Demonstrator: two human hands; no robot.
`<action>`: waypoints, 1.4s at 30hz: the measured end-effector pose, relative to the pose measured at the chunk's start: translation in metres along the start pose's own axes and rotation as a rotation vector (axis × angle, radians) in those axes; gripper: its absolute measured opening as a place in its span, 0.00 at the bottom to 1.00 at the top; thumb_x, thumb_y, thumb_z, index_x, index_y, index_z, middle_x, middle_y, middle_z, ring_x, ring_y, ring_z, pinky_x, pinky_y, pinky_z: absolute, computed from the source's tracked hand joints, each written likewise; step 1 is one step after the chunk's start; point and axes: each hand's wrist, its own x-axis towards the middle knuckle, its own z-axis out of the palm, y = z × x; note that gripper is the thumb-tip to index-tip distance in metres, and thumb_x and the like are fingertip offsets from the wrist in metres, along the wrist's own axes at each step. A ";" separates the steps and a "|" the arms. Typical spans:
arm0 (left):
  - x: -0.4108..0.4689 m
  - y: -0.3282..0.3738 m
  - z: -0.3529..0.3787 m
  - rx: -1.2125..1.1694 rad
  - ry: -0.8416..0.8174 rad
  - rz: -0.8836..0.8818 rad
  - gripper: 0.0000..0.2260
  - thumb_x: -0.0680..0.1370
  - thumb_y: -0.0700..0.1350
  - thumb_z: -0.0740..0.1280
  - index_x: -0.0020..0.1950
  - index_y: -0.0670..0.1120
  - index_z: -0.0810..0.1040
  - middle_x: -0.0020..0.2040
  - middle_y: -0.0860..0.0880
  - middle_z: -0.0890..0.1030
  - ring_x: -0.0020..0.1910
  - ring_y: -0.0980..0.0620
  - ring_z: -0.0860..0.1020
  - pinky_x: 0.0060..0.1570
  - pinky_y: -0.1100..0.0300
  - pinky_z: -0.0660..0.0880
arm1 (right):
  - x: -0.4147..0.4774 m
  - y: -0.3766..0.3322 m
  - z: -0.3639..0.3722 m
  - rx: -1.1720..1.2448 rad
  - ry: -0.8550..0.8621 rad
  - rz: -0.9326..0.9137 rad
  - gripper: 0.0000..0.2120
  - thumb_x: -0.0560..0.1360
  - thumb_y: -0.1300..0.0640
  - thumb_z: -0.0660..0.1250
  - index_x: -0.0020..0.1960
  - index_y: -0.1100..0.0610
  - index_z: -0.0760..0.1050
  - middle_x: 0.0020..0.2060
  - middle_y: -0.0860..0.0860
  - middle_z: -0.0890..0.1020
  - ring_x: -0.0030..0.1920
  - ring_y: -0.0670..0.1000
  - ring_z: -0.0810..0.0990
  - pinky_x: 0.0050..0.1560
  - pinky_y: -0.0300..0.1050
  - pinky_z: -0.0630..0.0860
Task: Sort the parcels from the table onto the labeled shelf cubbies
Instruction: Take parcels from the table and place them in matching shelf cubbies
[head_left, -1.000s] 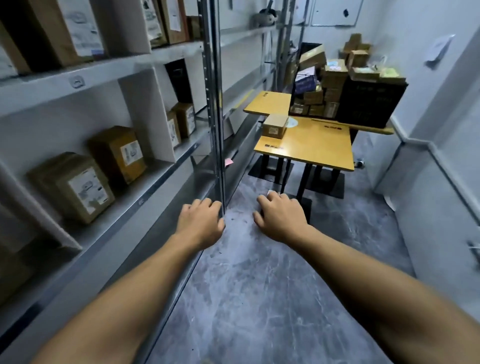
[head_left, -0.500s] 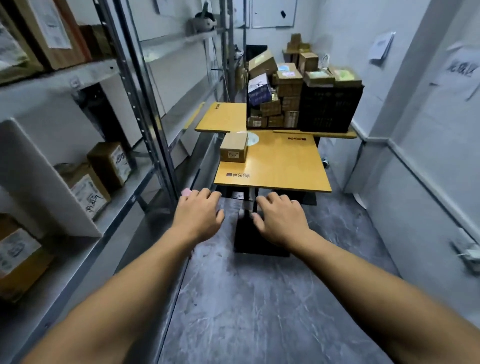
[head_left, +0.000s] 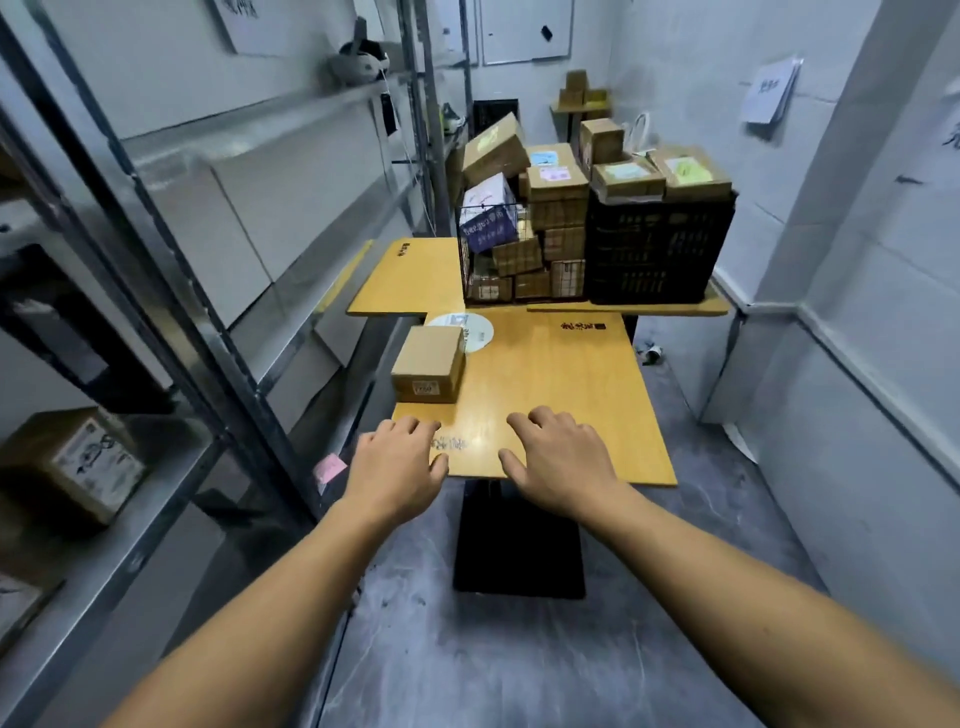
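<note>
A small brown cardboard parcel (head_left: 429, 370) with a label on its near face sits at the left side of the yellow wooden table (head_left: 561, 389). My left hand (head_left: 397, 470) hovers over the table's near left corner, just below the parcel, fingers loosely bent and empty. My right hand (head_left: 563, 460) is stretched out over the near edge to the right of it, also empty. Behind, a wire basket (head_left: 498, 260) and a black crate (head_left: 657, 254) hold several stacked parcels. The metal shelf (head_left: 171, 270) runs along the left.
A labeled box (head_left: 78, 460) lies in a lower shelf cubby at left. A pink tag (head_left: 328, 467) hangs on the shelf post. A white round disc (head_left: 475, 330) lies behind the parcel. The wall closes the right side; grey floor lies below.
The view has advanced toward the table. Both hands, empty throughout, now reach over the table's near edge, and the parcel is much closer.
</note>
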 end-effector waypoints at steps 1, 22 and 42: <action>0.014 0.003 0.004 -0.010 0.001 -0.008 0.21 0.78 0.58 0.59 0.70 0.53 0.69 0.64 0.51 0.75 0.62 0.48 0.72 0.59 0.50 0.69 | 0.015 0.008 0.004 0.007 -0.001 -0.009 0.23 0.79 0.40 0.56 0.69 0.51 0.69 0.61 0.53 0.76 0.59 0.59 0.76 0.52 0.52 0.73; 0.255 -0.108 0.106 -0.121 -0.014 -0.229 0.25 0.76 0.64 0.59 0.71 0.55 0.68 0.65 0.53 0.74 0.64 0.51 0.70 0.63 0.50 0.67 | 0.301 0.028 0.100 0.157 -0.186 -0.033 0.25 0.79 0.37 0.55 0.70 0.49 0.67 0.64 0.53 0.76 0.62 0.57 0.75 0.57 0.54 0.74; 0.312 -0.164 0.203 -0.642 -0.323 -0.427 0.28 0.79 0.55 0.62 0.77 0.56 0.57 0.71 0.47 0.69 0.67 0.45 0.71 0.65 0.47 0.69 | 0.374 0.004 0.197 0.615 -0.458 0.191 0.29 0.80 0.40 0.61 0.78 0.45 0.58 0.74 0.51 0.65 0.70 0.53 0.70 0.67 0.45 0.69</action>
